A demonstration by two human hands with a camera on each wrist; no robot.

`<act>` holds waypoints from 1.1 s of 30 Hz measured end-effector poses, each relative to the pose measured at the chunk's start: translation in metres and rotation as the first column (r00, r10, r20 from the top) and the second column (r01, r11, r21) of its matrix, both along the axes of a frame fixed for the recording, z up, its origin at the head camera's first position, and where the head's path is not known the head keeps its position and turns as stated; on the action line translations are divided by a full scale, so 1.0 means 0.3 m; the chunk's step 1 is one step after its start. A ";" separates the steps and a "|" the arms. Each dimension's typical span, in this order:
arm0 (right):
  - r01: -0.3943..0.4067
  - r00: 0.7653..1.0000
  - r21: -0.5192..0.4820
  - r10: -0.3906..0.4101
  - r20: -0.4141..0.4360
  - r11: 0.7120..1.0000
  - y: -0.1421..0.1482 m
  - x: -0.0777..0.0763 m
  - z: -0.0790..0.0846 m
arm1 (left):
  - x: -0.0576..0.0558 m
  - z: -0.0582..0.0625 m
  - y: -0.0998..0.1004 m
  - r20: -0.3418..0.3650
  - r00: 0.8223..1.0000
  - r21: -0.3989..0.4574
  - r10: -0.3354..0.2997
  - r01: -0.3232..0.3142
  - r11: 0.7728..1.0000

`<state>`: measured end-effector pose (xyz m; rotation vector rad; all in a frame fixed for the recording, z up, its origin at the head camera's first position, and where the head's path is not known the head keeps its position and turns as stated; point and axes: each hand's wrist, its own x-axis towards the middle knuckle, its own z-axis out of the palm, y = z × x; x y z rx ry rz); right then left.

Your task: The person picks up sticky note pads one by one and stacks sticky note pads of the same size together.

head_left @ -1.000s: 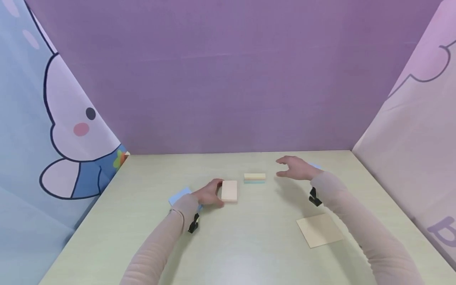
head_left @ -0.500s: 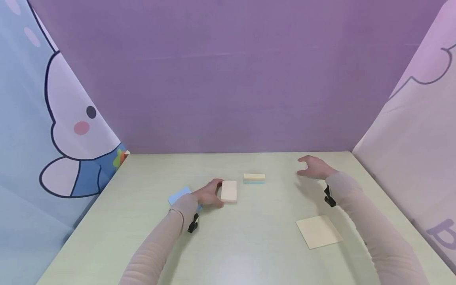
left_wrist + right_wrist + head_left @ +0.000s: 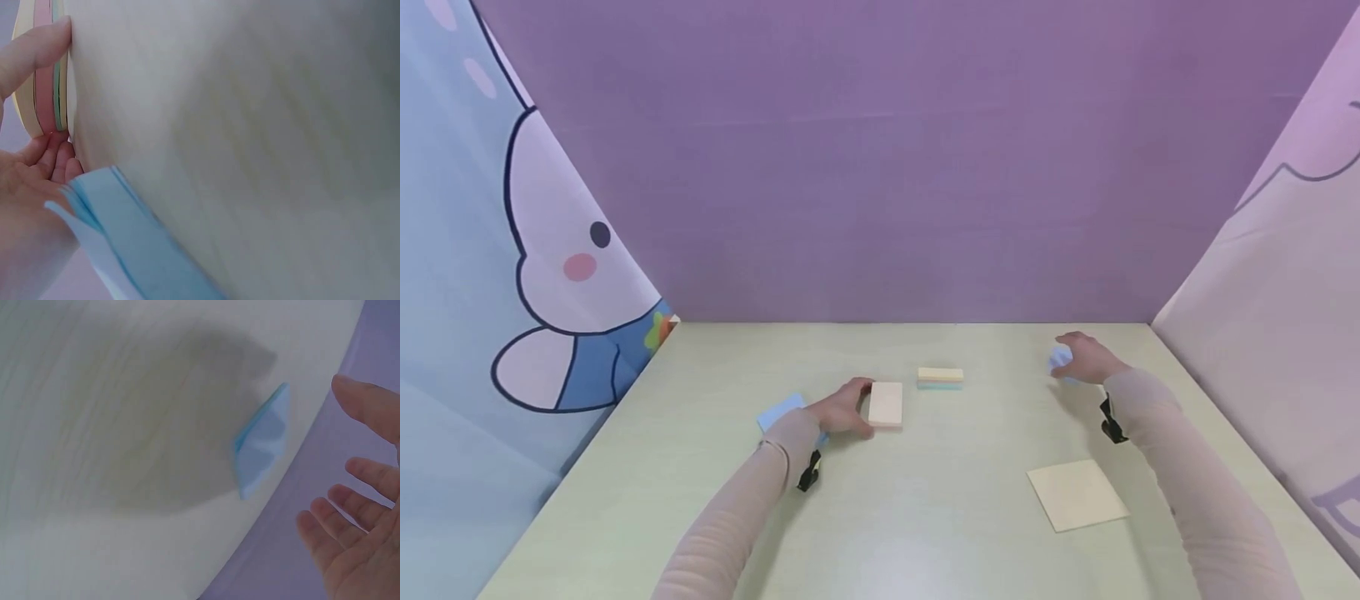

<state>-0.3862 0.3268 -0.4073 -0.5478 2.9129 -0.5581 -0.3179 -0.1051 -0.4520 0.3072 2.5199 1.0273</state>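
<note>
Table (image 3: 925, 517): left hand (image 3: 844, 409) grips pad (image 3: 886, 403), right (image 3: 1090, 360) spread.

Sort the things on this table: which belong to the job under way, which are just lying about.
Likely part of the job:
cream-topped paper stack, gripped by the left hand
far-right blue paper pad, near the right hand

Apparently just lying about:
yellow-and-blue paper stack
cream paper square
blue paper pad by the left wrist
</note>
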 end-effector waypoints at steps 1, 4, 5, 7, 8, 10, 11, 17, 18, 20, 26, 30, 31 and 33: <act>0.010 1.000 0.007 -0.011 0.006 1.000 0.007 -0.002 -0.005 | 0.001 -0.001 0.000 0.002 1.000 0.000 0.000 0.000 1.000; 0.034 0.999 0.033 -0.035 0.007 0.999 0.028 -0.011 -0.025 | 0.001 -0.002 -0.001 0.007 1.000 0.013 0.002 -0.002 1.000; 0.043 0.999 0.033 -0.043 0.008 0.999 0.035 -0.017 -0.034 | 0.000 -0.003 -0.001 0.007 1.000 0.020 0.001 -0.001 1.000; 0.059 0.998 0.032 -0.060 0.016 0.998 0.041 -0.027 -0.051 | 0.000 -0.005 -0.004 0.007 1.000 0.028 0.007 -0.007 1.000; 0.067 0.997 0.032 -0.068 0.024 0.997 0.043 -0.031 -0.060 | 0.001 -0.006 -0.007 0.005 1.000 0.033 0.008 -0.008 0.999; 0.085 0.995 0.019 -0.085 0.056 0.996 0.040 -0.039 -0.075 | 0.003 -0.008 -0.013 0.001 1.000 0.040 0.011 -0.011 0.999; 0.091 0.993 0.021 -0.092 0.067 0.996 0.038 -0.042 -0.080 | 0.004 -0.008 -0.016 0.001 1.000 0.046 0.013 -0.013 0.999; 0.114 0.989 0.055 -0.119 0.089 0.992 0.057 -0.063 -0.109 | -0.002 -0.017 -0.010 0.008 1.000 0.056 0.006 -0.006 0.998; 0.114 0.989 0.055 -0.119 0.085 0.992 0.065 -0.066 -0.112 | -0.003 -0.017 -0.005 0.015 1.000 0.058 0.004 -0.004 0.998; 0.103 0.990 0.055 -0.107 0.091 0.993 0.068 -0.081 -0.123 | 0.000 -0.017 -0.009 0.025 1.000 0.064 0.009 -0.010 0.998; 0.089 0.984 0.054 -0.096 0.152 0.995 0.083 -0.126 -0.143 | 0.008 -0.003 -0.012 0.046 0.999 0.073 0.021 -0.024 0.997; 0.104 0.970 0.088 -0.120 0.211 0.991 0.093 -0.152 -0.156 | 0.011 0.002 -0.010 0.038 0.999 0.078 0.011 -0.014 0.997; 0.103 0.967 0.096 -0.123 0.223 0.990 0.095 -0.156 -0.155 | 0.010 0.002 -0.010 0.033 0.999 0.069 0.006 -0.009 0.998; 0.099 0.962 0.098 -0.120 0.245 0.990 0.093 -0.160 -0.149 | 0.008 0.001 -0.012 0.027 1.000 0.047 0.001 -0.002 0.999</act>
